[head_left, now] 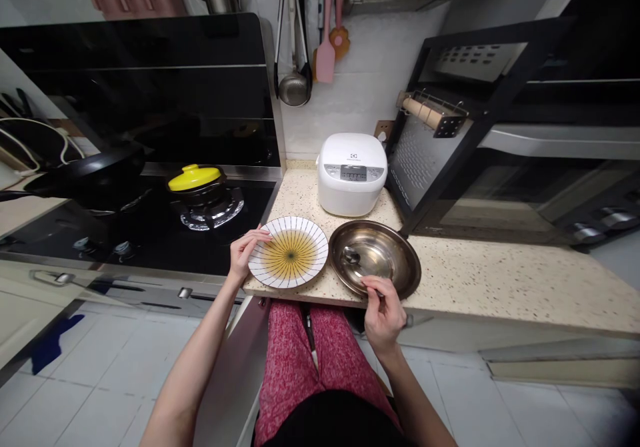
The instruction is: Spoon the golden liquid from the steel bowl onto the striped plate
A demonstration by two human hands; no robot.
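Observation:
My left hand [246, 252] grips the left rim of a round white plate [317, 237] with dark radiating lines. Yellowish liquid [300, 260] covers the middle of this plate. In my right hand [385, 310], thumb and fingers are pinched on the handle of a metal spoon [351, 255]. The spoon's head dips into a wide stainless steel basin [411, 253], just right of the plate. A little clear liquid seems to lie in the basin, though reflections make this hard to tell.
Behind both dishes stands a white rice cooker [353, 180]. To the left, a pot with a yellow lid [194, 177] and a black wok [95, 173] sit on the gas stove [160, 247]. A black rack with an oven [525, 187] borders the speckled counter [500, 280].

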